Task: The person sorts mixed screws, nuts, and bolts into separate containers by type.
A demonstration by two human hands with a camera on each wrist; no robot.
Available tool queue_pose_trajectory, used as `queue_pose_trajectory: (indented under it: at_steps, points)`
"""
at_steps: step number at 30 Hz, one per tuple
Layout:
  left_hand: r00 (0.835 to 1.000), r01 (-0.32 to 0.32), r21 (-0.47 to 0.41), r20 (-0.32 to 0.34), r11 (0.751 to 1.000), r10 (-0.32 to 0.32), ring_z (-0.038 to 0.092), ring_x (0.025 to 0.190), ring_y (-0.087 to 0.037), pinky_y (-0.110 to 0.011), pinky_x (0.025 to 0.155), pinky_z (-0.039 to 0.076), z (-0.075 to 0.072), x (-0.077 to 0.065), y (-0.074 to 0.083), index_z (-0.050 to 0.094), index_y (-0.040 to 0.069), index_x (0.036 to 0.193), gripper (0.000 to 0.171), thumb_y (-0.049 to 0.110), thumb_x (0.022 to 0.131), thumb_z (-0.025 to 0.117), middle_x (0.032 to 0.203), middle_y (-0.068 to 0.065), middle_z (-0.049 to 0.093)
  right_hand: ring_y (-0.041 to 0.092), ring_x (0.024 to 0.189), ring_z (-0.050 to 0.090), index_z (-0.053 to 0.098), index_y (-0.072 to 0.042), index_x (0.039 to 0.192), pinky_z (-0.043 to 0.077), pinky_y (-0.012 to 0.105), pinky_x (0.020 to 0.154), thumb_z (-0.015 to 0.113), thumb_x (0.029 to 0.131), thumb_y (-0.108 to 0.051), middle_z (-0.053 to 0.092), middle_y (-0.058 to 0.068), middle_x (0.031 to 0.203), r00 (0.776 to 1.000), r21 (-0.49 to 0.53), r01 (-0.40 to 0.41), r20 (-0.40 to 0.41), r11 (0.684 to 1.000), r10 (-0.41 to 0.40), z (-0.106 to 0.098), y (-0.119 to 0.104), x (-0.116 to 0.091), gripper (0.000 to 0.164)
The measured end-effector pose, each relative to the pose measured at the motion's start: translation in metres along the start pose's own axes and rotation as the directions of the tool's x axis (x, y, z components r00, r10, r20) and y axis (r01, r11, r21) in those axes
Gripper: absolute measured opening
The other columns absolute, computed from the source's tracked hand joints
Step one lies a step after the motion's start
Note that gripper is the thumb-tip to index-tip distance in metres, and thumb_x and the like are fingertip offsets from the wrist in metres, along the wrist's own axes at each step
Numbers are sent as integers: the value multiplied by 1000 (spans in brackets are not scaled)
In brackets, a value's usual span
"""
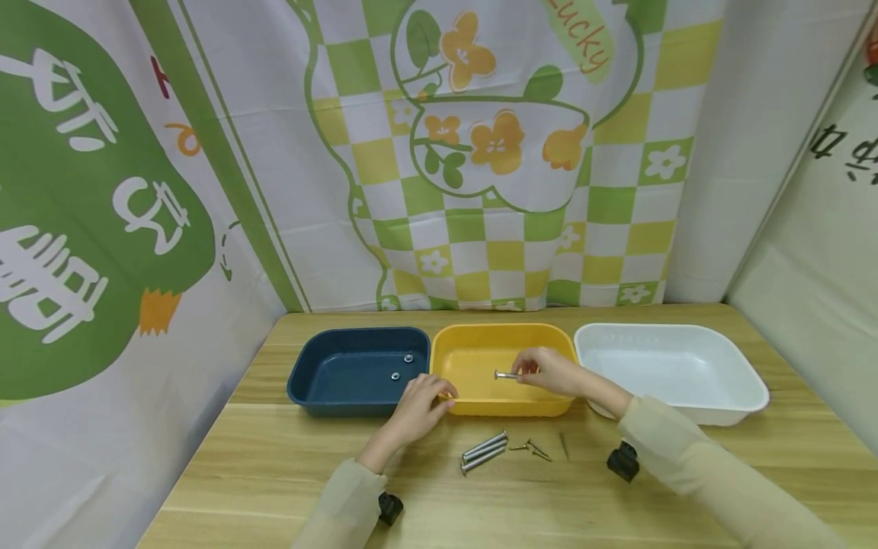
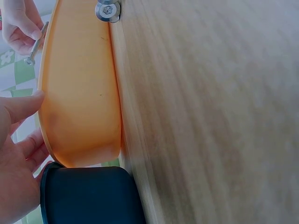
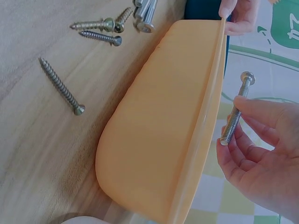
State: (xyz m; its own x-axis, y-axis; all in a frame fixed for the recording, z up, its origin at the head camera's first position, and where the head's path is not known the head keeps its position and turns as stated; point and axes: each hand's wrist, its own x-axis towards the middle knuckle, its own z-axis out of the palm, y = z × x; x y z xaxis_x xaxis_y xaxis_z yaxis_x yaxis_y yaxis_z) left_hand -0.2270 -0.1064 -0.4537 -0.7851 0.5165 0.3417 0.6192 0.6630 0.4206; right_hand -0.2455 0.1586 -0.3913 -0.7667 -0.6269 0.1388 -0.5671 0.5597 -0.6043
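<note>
My right hand [image 1: 549,370] pinches a silver bolt [image 1: 504,375] between thumb and fingers over the yellow bin [image 1: 507,408]. In the right wrist view the bolt's round head points away from the palm, and its threaded end lies by the fingertips. My left hand [image 1: 415,409] holds the yellow bin's near rim at its left corner, thumb on the near side and fingers behind, beside the blue bin [image 1: 343,409]. On the table in front lie several silver bolts [image 1: 483,451], a small cluster of pointed screws [image 1: 531,448] and one separate screw [image 3: 61,86].
Inside the blue bin are two small nuts [image 1: 395,376]. A white bin [image 1: 686,412] stands to the right of the yellow one, all three in a row. Behind them hangs a patterned cloth [image 1: 473,252]. A black wrist device [image 1: 623,461] hangs below the right sleeve.
</note>
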Motion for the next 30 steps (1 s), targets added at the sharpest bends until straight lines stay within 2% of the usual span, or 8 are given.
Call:
queue_pose_trajectory:
  at_steps: [6,13,17,21,30]
  points:
    - [1000,8,-6,4,1000,-8,43,84,-11,-35,84,33,1,0,0,61,16,90,7,20,85,58,87,5,55,9,61,44,62,1,84,38,22,54,59,81,-2,54,1,67,1000,-5,-22,9,1000,22,1,5,3,5]
    - [1000,10,-8,4,1000,-10,44,85,-12,-35,84,33,1,0,0,61,15,90,7,20,85,59,87,4,55,14,68,53,61,5,89,44,26,61,56,82,1,60,8,76,999,7,-47,8,999,47,1,9,5,10]
    - [1000,8,-5,3,1000,-8,44,87,-13,-36,85,33,0,0,0,61,15,90,7,20,85,58,88,4,55,18,71,54,60,7,95,45,28,63,58,82,0,59,7,76,999,2,-49,-12,999,49,0,8,6,16]
    - [1000,12,-4,6,1000,-12,45,87,-13,-36,86,33,0,0,0,61,15,90,7,20,85,59,88,4,56,16,71,53,61,4,94,44,27,63,58,81,-1,60,5,77,998,-6,-56,-31,998,56,-1,6,5,15]
    - [1000,-4,7,-4,1000,4,45,87,-13,-37,85,33,1,0,0,61,15,90,7,19,85,59,88,4,56,17,74,56,61,5,94,44,25,63,59,81,-2,62,5,78,999,14,-35,-17,999,35,0,2,3,15]
